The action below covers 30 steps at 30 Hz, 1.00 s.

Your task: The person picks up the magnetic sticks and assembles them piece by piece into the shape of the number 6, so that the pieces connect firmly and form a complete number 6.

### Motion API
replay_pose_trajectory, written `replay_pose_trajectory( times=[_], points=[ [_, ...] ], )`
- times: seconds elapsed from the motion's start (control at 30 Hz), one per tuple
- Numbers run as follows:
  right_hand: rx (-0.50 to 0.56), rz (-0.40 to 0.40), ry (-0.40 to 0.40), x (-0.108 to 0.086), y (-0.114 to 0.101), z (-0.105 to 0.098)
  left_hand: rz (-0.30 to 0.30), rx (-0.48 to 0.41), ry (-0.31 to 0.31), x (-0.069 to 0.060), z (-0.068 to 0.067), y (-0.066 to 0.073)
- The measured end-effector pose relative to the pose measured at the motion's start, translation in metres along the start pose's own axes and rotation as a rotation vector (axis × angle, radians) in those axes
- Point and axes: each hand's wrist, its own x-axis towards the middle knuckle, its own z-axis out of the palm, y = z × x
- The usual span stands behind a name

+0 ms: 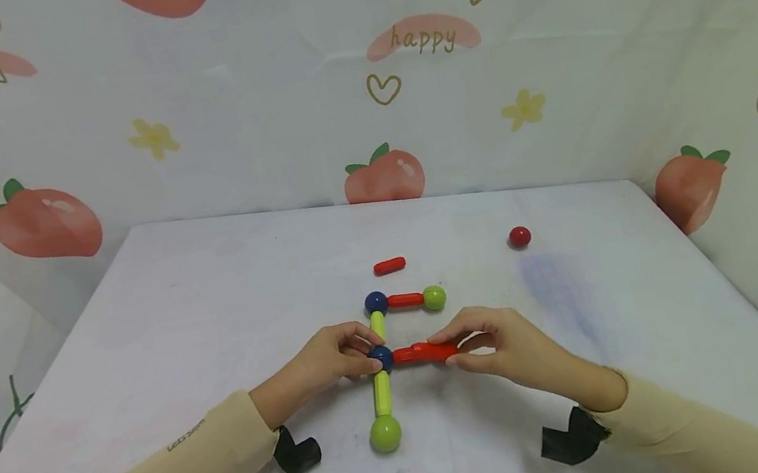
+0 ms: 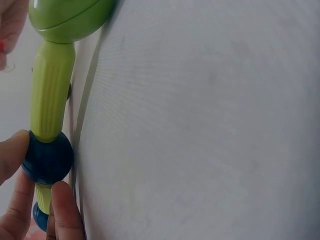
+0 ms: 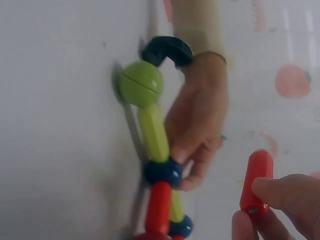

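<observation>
My left hand (image 1: pixel 340 353) pinches the lower blue ball (image 1: pixel 381 358) of a joined ball-and-rod shape on the table. Yellow-green rods (image 1: pixel 381 394) run from this ball, one down to a green ball (image 1: pixel 386 433) and one up to another blue ball (image 1: pixel 376 302). A red rod (image 3: pixel 159 207) sticks out from the held ball's right side. Between thumb and fingers, my right hand (image 1: pixel 507 341) holds a separate red rod (image 3: pixel 257 182), raised off the table in the right wrist view. In the head view this rod overlaps the attached one.
From the upper blue ball, a red rod (image 1: pixel 405 299) leads to a green ball (image 1: pixel 435 298). Farther back lie a loose red rod (image 1: pixel 389 266) and a red ball (image 1: pixel 519 237). Black pieces (image 1: pixel 574 437) are at both wrists. A printed cloth hangs behind the table.
</observation>
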Motion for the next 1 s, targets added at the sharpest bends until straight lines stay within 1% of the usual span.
replay_pose_trajectory(
  times=[0.07, 0.2, 0.33, 0.43, 0.5, 0.8, 1.0],
  points=[
    [0.000, 0.013, -0.023, -0.003, 0.003, 0.006, 0.002, -0.001, 0.000, 0.000, 0.000, 0.000],
    [0.005, 0.085, -0.066, -0.008, 0.008, 0.016, 0.005, -0.004, 0.001, 0.001, 0.000, -0.001],
    [0.016, 0.112, -0.111, -0.013, 0.013, 0.025, 0.001, -0.007, 0.003, 0.001, 0.000, -0.001],
    [0.000, 0.106, -0.144, -0.015, 0.017, 0.031, -0.002, -0.006, 0.003, 0.001, 0.000, -0.001],
    [-0.011, 0.117, -0.158, -0.016, 0.019, 0.034, 0.002, -0.005, 0.002, 0.000, 0.000, -0.001],
    [-0.040, 0.130, -0.197, -0.017, 0.025, 0.045, 0.003, -0.009, -0.001, 0.000, 0.001, -0.001],
    [-0.042, 0.098, -0.218, -0.016, 0.025, 0.050, 0.009, -0.003, -0.001, -0.001, 0.001, 0.000]
  ],
)
